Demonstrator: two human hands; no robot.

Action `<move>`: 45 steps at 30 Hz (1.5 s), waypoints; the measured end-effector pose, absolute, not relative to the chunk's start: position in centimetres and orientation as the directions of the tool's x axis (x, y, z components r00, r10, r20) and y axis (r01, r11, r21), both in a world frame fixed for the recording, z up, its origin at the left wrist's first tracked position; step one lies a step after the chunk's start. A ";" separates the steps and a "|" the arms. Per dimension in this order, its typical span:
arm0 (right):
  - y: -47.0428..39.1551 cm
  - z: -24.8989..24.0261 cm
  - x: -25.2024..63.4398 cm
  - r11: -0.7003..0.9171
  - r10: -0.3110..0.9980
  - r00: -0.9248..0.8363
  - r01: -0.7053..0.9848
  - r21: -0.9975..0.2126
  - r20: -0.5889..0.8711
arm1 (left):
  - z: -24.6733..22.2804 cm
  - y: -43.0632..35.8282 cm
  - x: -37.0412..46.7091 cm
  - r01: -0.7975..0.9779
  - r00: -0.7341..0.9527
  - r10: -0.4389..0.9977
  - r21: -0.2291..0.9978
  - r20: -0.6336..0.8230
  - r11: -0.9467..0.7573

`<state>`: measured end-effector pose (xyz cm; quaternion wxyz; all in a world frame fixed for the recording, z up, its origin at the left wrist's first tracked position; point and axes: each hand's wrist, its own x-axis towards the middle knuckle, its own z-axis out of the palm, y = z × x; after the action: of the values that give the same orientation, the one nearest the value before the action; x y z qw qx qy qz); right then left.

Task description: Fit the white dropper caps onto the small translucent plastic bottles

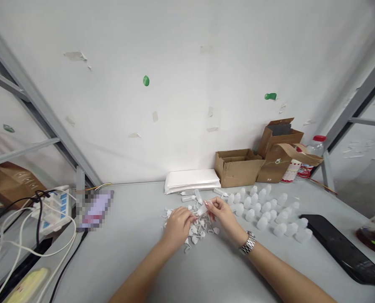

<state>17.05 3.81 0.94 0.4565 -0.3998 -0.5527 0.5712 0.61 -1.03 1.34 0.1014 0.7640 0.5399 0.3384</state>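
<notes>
A small translucent plastic bottle [202, 210] is tilted between my two hands above the table. My right hand [221, 211] pinches its upper end, with a metal watch on that wrist. At the lower end, the closed fingertips of my left hand [178, 225] meet it; whether a cap sits between them is hidden. Below and around my hands spreads a pile of small white caps [194, 240] with thin curved tails. Just behind the pile, several similar bottles [188, 198] lie on their sides. To the right, many frosted bottles [262, 223] stand upright in loose rows.
Against the wall are a white stack of flat sheets [192, 180], an open cardboard box [239, 170], and a brown paper bag [274, 164]. A glossy black object [341, 248] lies at right. On the left are a power strip [53, 210], cables and a phone [97, 208].
</notes>
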 end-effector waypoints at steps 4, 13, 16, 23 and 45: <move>4.3 1.5 17.8 0.008 0.978 -0.204 -0.161 -0.987 0.041 | 2.3 -1.3 0.9 0.577 0.096 0.962 0.773 0.257 -0.264; 3.4 2.0 17.4 -0.099 0.953 -0.303 -0.371 -0.923 0.019 | 2.0 -1.1 0.5 0.305 -0.005 0.989 0.942 0.150 -0.142; 2.9 1.7 17.0 -0.165 0.933 -0.360 -0.368 -0.915 -0.024 | 1.6 -1.2 0.6 0.467 0.051 0.973 0.855 0.227 -0.224; 2.5 0.9 16.7 -0.172 0.910 -0.402 -0.144 -0.975 -0.101 | 0.9 -1.3 0.4 0.704 0.156 0.912 0.605 0.379 -0.372; 2.1 1.5 17.3 0.415 0.809 -0.549 0.285 -0.864 0.208 | 2.1 -1.5 0.5 0.712 0.133 0.974 0.666 0.185 -0.224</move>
<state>17.29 2.08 1.47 0.3193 -0.3515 -0.7783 0.4108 0.48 -1.52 2.09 0.2158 0.7211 0.5843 0.3034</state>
